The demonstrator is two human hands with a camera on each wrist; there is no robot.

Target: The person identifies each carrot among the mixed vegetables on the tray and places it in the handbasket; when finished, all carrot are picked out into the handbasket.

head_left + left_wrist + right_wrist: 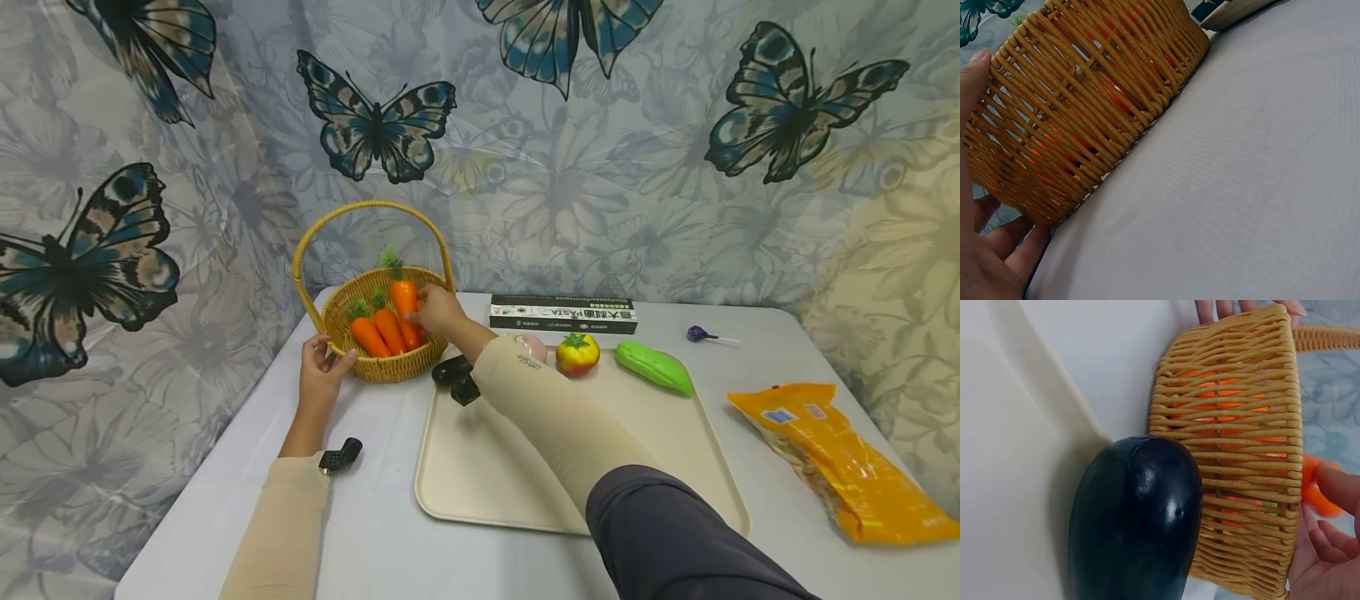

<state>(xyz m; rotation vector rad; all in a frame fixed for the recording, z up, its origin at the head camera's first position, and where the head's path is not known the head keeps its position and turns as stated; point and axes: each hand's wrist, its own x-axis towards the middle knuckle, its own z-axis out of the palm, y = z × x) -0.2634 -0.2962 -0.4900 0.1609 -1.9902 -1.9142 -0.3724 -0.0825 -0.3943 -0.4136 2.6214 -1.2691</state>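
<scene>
A wicker basket with a tall arched handle stands at the table's back left, holding several orange carrots with green tops. My left hand grips the basket's left side; in the left wrist view its thumb lies at the rim and its fingers reach the bottom edge. Over the basket's right rim comes my right hand, pinching the uppermost carrot. In the right wrist view, thumb and fingers meet that carrot just past the rim. A glossy dark eggplant lies beside the basket.
A beige tray bears the eggplant, a pinkish round item, a red-yellow tomato-like fruit and a green vegetable. Behind it is a black pasta box. Rightward lie a purple lollipop and an orange bag.
</scene>
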